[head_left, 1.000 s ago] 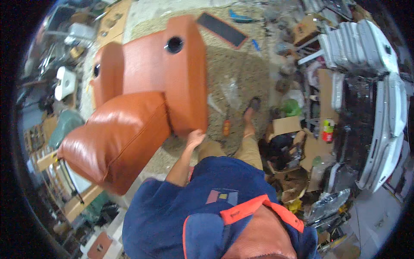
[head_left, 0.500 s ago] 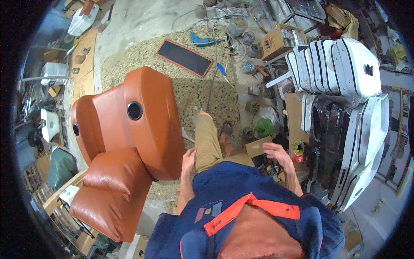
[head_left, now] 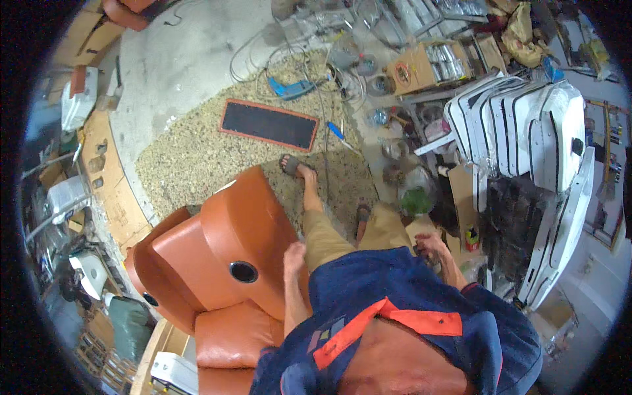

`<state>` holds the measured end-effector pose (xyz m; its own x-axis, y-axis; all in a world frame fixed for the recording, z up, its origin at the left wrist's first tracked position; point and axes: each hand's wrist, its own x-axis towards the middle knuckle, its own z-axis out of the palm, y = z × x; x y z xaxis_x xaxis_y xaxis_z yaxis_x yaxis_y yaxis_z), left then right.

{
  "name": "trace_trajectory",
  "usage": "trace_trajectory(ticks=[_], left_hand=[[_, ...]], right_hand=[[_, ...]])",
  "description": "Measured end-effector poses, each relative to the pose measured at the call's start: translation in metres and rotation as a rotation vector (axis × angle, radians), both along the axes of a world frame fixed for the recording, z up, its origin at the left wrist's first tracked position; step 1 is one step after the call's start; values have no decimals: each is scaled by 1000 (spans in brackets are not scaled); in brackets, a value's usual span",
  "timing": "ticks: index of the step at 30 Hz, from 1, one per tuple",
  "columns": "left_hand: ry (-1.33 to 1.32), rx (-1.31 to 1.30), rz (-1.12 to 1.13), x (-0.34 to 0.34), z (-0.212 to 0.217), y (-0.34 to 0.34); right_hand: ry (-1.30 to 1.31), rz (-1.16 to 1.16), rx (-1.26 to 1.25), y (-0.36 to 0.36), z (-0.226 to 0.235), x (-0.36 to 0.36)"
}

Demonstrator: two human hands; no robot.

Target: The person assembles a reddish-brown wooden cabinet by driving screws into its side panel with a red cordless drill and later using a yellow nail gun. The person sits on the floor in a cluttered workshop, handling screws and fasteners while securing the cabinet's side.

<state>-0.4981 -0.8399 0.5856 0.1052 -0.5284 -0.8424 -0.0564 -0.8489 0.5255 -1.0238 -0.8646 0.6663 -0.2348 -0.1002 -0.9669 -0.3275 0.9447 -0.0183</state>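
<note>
Orange leather recliner (head_left: pixel 224 263) sits at the person's 9 to 10 o'clock, low left of the head view. Its long axis runs roughly 1 to 7 o'clock: the armrest block points up toward 1, the seat cushion trails off at 7 past the lower edge. Two round black cup-holder holes face up, one on the near arm, one on the far arm. Left hand (head_left: pixel 294 253) lies flat on the near arm's right edge, fingers spread wide on the leather, nothing clamped. Right hand (head_left: pixel 429 245) is at 3 o'clock by the right thigh, fingers curled narrow; can't tell whether it holds anything. Person stands right against the chair, sandalled foot (head_left: pixel 291 164) out at 12 on the carpet. Around: a black rectangular panel with an orange border (head_left: pixel 268 124) lies flat at 12, beyond the foot, with a blue power tool (head_left: pixel 294 87) further out, near loose cables. A cardboard box (head_left: pixel 421 64) of parts is at 1. A stack of white moulded shells (head_left: pixel 526 125) stands on edge at 2 to 3, hemming in that side. Green bag (head_left: pixel 415 201) just right of the knees. Floor: speckled beige carpet patch (head_left: pixel 191 155) over bare concrete; plywood offcuts (head_left: pixel 108 178) along the 9 to 10 side. The room is a cluttered workshop, tight passage on both flanks.
</note>
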Motion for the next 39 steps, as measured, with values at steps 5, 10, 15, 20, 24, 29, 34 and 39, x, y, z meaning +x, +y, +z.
trace_trajectory(ticks=[5,10,15,20,24,29,34,39], left_hand=[[161,34,238,67,51,-120],[66,81,-24,87,64,-167],[122,148,-124,97,70,-180],[66,102,-131,95,90,-204],[17,139,12,77,97,-214],[47,234,185,28,66,-227],[-98,361,167,-44,-21,-239],[-165,606,460,-103,-107,-234]], right_hand=[[-9,13,-197,-70,14,57],[-120,-184,-298,-148,18,100],[-117,-235,-201,-204,2,116],[6,-65,-667,-321,-14,158],[-213,-138,-503,-465,-41,202],[-379,51,-422,-646,-198,255],[-186,604,-848,-815,-453,270],[227,1558,-761,-926,-606,253]])
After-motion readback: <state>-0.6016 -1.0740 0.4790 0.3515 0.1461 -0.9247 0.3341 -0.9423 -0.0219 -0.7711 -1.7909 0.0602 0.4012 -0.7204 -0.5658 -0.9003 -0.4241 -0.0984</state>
